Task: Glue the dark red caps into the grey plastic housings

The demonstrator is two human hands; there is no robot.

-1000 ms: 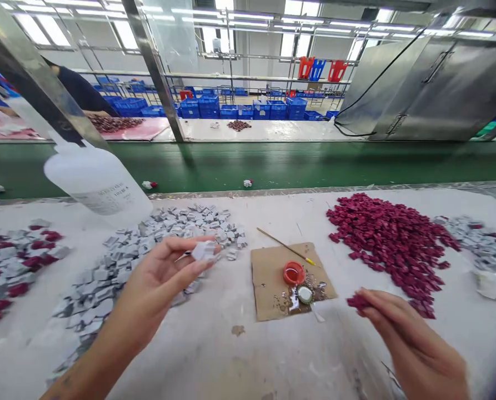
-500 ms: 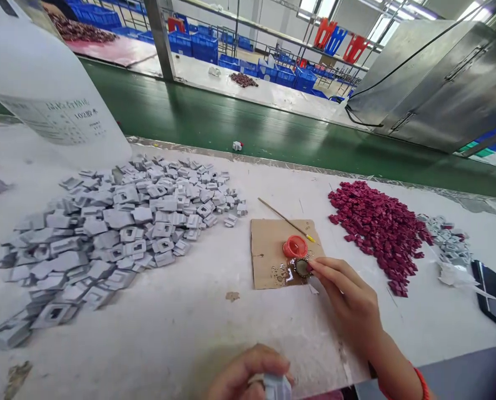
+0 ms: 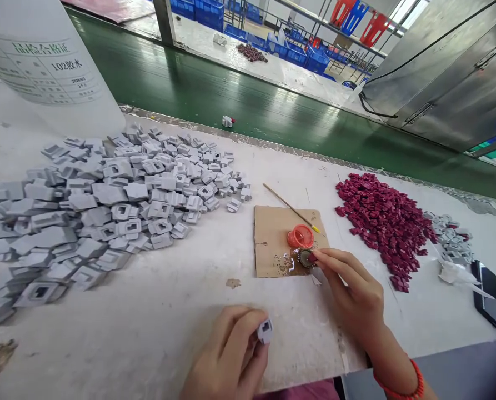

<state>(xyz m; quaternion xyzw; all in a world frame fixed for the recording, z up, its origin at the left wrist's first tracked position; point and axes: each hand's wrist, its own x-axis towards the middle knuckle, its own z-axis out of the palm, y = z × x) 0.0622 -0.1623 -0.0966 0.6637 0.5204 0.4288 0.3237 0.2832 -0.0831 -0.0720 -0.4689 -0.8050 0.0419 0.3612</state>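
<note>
My left hand (image 3: 231, 355) pinches a small grey plastic piece (image 3: 265, 330) near the table's front edge. My right hand (image 3: 354, 291) holds a small dark red piece (image 3: 312, 257) at the rim of a bottle cap (image 3: 304, 257) with wet glue on a cardboard square (image 3: 272, 244). A red cap (image 3: 300, 237) sits just behind it. A big heap of grey pieces (image 3: 106, 205) lies to the left and a heap of dark red pieces (image 3: 383, 222) to the right.
A large white plastic bottle (image 3: 43, 61) stands at the back left. A thin stick (image 3: 291, 208) lies across the cardboard's far corner. A phone (image 3: 495, 300) lies at the right edge beside a few grey pieces (image 3: 450, 239). A green conveyor belt (image 3: 239, 105) runs behind the table.
The view has tilted down and closer. My left hand brought the grey piece back to the front edge and raised it. My right hand carried a red piece from the heap to the glue cap.
</note>
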